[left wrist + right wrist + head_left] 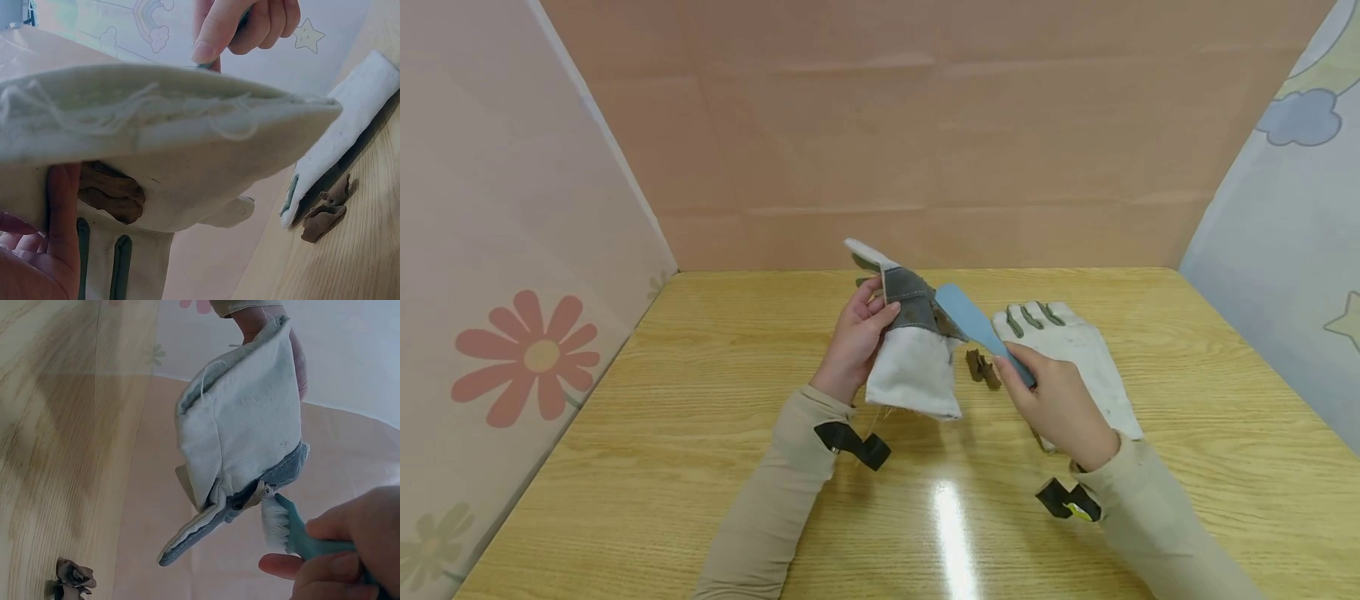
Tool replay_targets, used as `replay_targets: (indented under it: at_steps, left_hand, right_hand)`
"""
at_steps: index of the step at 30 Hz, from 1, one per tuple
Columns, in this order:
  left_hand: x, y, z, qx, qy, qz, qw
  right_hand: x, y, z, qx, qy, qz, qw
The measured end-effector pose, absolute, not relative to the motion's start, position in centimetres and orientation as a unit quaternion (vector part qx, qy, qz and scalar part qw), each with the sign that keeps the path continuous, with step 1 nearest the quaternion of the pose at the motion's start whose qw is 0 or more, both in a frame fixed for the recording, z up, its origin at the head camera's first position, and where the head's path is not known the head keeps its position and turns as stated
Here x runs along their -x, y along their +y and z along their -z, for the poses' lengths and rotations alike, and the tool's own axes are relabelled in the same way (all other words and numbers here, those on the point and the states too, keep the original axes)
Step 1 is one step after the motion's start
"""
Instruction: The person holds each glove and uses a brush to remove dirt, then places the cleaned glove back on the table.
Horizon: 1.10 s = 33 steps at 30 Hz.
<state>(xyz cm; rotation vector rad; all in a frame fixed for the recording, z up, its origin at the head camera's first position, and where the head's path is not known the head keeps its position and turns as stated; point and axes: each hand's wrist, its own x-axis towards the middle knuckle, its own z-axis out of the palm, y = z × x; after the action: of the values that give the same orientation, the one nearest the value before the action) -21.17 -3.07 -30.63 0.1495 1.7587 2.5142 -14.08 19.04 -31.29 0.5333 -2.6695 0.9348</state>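
My left hand (852,337) holds a white work glove (913,367) with grey patches up off the table, its thumb on the grey part and the cuff hanging down. In my right hand (1063,408) is a blue-handled brush (970,317), gripped by the handle. The right wrist view shows its white bristles (274,525) at the glove's grey part, beside the thumb; firm contact is hard to tell. A brown, mud-like lump (112,192) clings to the glove below the frayed cuff in the left wrist view.
A second white glove (1093,362) with green-edged fingers lies on the wooden table (700,400), right of the held one. Beside it lie brown crumbled pieces (982,368). An orange-brown backdrop (925,133) stands behind, with patterned panels on both sides.
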Motion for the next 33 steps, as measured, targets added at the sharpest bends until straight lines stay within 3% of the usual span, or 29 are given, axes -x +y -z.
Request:
replay_targets:
  at_steps: [13, 33]
  left_hand:
    - [21.1, -2.9, 30.7, -0.053, 0.569, -0.819, 0.052]
    - [21.3, -3.0, 30.9, -0.055, 0.573, -0.817, 0.042]
  right_hand:
    - [14.1, 18.8, 31.7, -0.184, -0.899, -0.336, 0.213]
    - [14.3, 18.8, 32.0, -0.197, -0.909, -0.311, 0.193]
